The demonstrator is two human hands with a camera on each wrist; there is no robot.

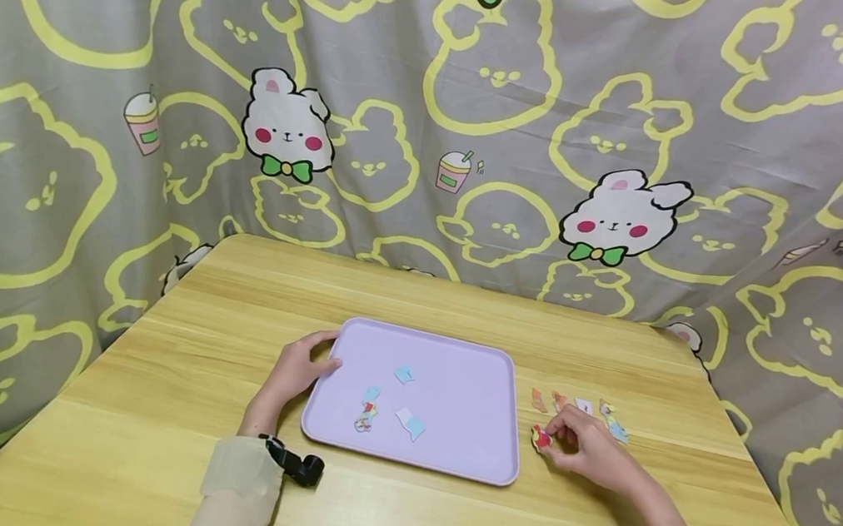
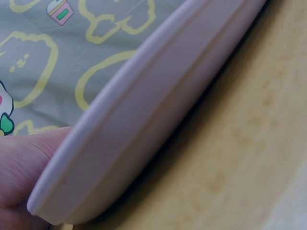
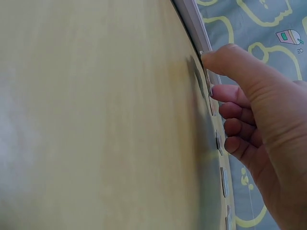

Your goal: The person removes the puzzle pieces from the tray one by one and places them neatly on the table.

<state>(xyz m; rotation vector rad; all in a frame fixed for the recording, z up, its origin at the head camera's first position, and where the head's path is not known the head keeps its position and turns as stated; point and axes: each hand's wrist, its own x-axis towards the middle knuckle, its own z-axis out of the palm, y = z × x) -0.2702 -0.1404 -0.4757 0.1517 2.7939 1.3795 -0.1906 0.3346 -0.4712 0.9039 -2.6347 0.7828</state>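
A lilac tray (image 1: 455, 400) lies on the table with puzzle pieces on it. My left hand (image 1: 299, 367) grips its left rim, the thumb over the edge; the left wrist view shows the tray's side wall (image 2: 144, 105) close up. To the right of the tray, my right hand (image 1: 586, 444) pinches a red and yellow puzzle piece (image 1: 541, 439) between thumb and fingers. In the right wrist view that piece (image 3: 207, 76) appears edge-on. On the tray are a joined strip of pieces (image 1: 368, 409), a light blue piece (image 1: 405, 374) and a white-and-blue piece (image 1: 411, 424).
Several loose puzzle pieces lie on the wooden table (image 1: 153, 407) beyond my right hand, among them an orange piece (image 1: 539, 400) and a white piece (image 1: 584, 406). A patterned curtain (image 1: 401, 153) hangs behind the table and at both sides.
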